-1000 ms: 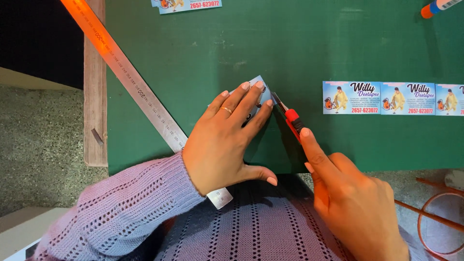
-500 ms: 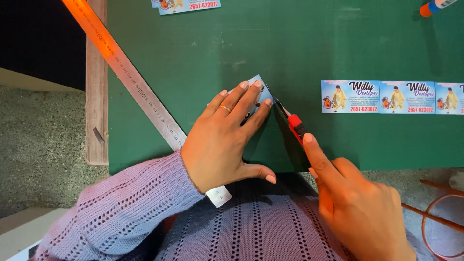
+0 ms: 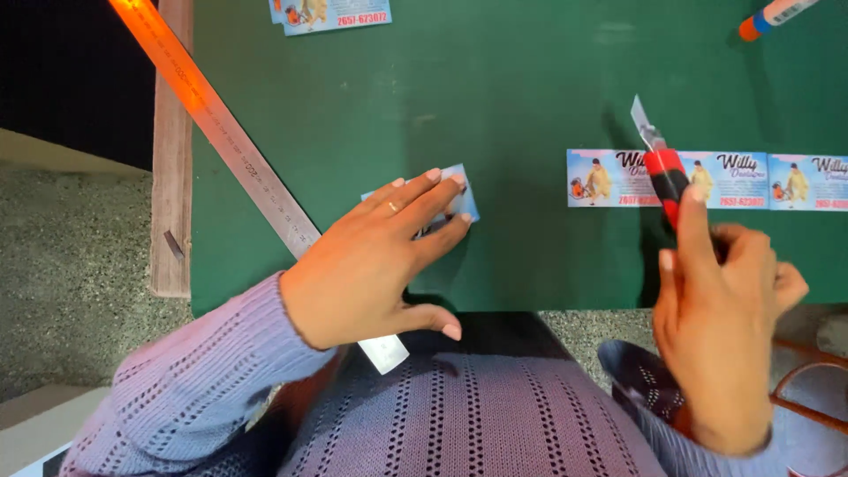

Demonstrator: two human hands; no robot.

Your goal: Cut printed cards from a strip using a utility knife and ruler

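Lilac knitted sleeves and jumper filled the near edge of the view. Left hand [image 3: 375, 261], ring on one finger, lay flat with fingers spread, fingertips pressing a small printed card [image 3: 459, 205] onto the green cutting mat [image 3: 512, 88]; this hand and card sat where they had been half a second before. Steel ruler [image 3: 256, 181] ran diagonally under the left wrist, its near end poking out below the palm, its far end lit orange. Right hand [image 3: 720, 318] was closed around a red-and-black utility knife [image 3: 661, 168], blade extended and pointing away. Half a second earlier that knife had been at the card's right edge, just beside the left fingertips; it had since swung well apart to the right, its blade over a strip of printed cards [image 3: 760, 179] lying across the mat. Wooden batten [image 3: 172, 159] bordered the mat's left side. Farther off: more printed cards [image 3: 331, 15] at the mat's top edge, and an orange-and-blue marker [image 3: 773, 16] at top right.
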